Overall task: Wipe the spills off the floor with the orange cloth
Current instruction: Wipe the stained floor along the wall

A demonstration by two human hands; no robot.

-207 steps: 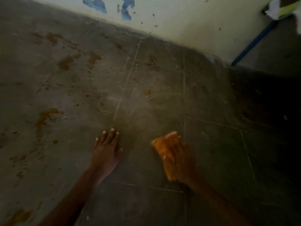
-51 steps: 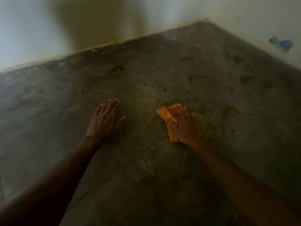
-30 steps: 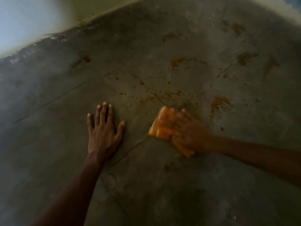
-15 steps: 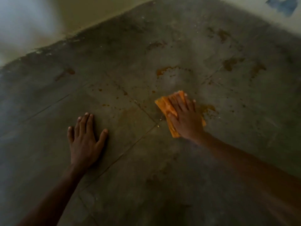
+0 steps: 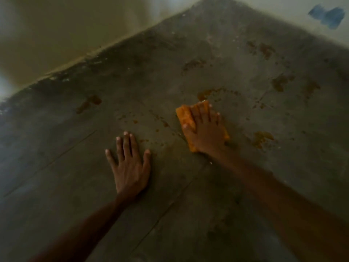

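My right hand (image 5: 205, 129) lies flat on the folded orange cloth (image 5: 184, 118), pressing it to the dark grey floor (image 5: 170, 214). Most of the cloth is hidden under my palm. Brown spills surround it: one curved streak (image 5: 204, 93) just beyond my fingertips, a blotch (image 5: 261, 138) to the right, small drops (image 5: 164, 123) to the left. My left hand (image 5: 130, 167) rests flat on the floor, fingers spread, holding nothing, a hand's width left of the cloth.
More brown stains lie further off: one at the left (image 5: 88, 104), several at the far right (image 5: 279, 83). Pale walls (image 5: 66, 35) meet in a corner at the top. A blue patch (image 5: 327, 16) marks the right wall.
My right hand has stayed pressed on the cloth, with the curved streak still just beyond its fingertips. My left hand now rests closer to the cloth. The view has shifted.
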